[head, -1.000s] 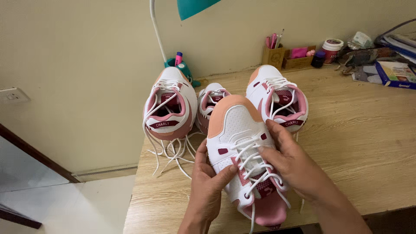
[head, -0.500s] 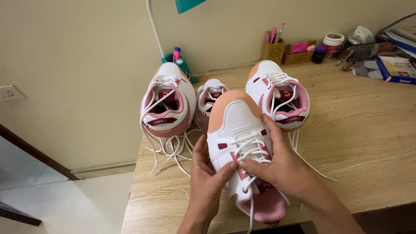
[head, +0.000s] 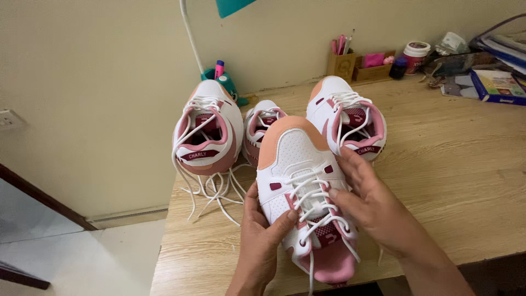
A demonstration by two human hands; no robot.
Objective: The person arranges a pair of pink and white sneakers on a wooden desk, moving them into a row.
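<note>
Over bench (head: 449,181) edge:
L hand (head: 262,241): palm up, fingers clasping white-pink sneaker (head: 304,186) side.
R hand (head: 372,205): fingers curled on laces (head: 312,200).

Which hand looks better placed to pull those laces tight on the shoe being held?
Probably the right hand: its fingers already rest on the white laces over the tongue. The left hand cups the side of the shoe, thumb on its upper, so it seems better suited to steadying.

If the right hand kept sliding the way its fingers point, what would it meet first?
The right hand points left across the held sneaker, so it would probably meet the laces first, then likely the left hand's thumb.
</note>
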